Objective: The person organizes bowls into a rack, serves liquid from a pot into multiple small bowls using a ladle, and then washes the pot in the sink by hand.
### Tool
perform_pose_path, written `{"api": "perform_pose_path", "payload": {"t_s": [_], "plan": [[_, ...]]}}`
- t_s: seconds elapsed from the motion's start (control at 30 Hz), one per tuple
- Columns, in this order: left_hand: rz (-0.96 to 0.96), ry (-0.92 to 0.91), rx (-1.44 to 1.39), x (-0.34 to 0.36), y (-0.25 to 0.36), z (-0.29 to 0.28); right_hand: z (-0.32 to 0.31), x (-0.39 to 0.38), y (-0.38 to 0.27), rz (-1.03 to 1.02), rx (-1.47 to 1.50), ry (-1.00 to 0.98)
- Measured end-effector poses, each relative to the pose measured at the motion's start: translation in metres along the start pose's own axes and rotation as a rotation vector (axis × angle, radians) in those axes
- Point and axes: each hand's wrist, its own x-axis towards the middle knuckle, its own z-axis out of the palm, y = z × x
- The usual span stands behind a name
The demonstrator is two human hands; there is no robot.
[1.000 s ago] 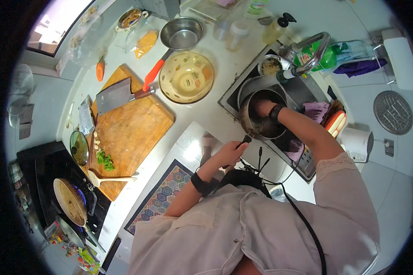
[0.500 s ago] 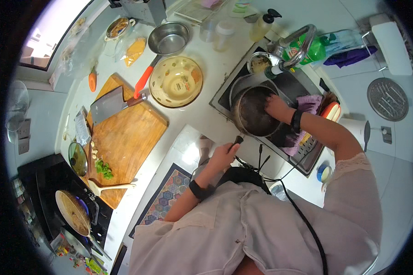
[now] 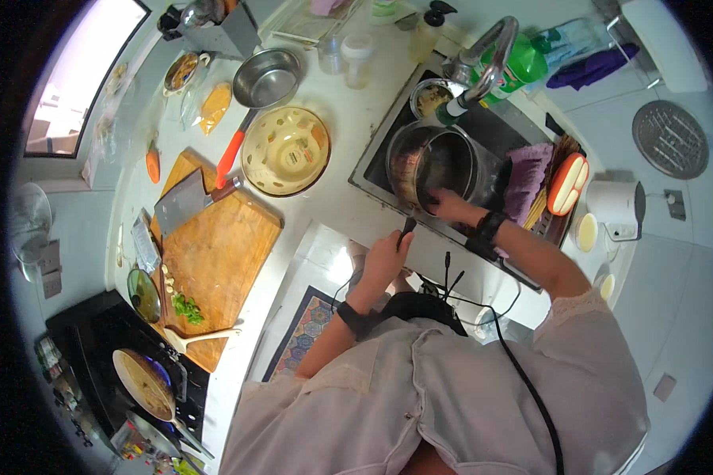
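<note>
My left hand is wrapped round the black handle of a dark-bottomed pot, tilted over the sink. Reaching into the pot's near side is my right hand, its fingers bent against the inner wall. Whatever those fingers hold, if anything, is hidden. Above the pot hangs the curved faucet. Behind it, at the sink's far corner, sits a small metal bowl with pale bits in it.
Left of the sink stand a patterned yellow bowl and a steel pan. A cleaver lies on the wooden board. A frying pan sits over a blue flame. Purple cloth hangs at the sink's right.
The pot has tipped and shifted, showing more of its outer wall. My right hand has come from deep inside toward its near rim. My left hand still grips the handle.
</note>
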Motion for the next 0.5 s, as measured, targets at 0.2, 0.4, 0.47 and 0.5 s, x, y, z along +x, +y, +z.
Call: {"api": "perform_pose_path", "payload": {"t_s": [0.2,0.4,0.47,0.5], "plan": [[0.021,-0.041,0.126,0.003,-0.001,0.002,-0.046,0.029,0.038,-0.235,-1.122,0.109],[-0.017,-0.016,0.162,0.02,0.014,-0.006,0.005,0.026,0.04,-0.092,-0.895,0.062],[0.008,-0.011,0.179,0.021,0.016,0.0,0.022,0.025,0.02,0.257,0.018,-0.026],[0.03,-0.007,0.187,0.022,0.015,0.003,0.019,0.026,0.013,0.255,0.019,-0.021]]}}
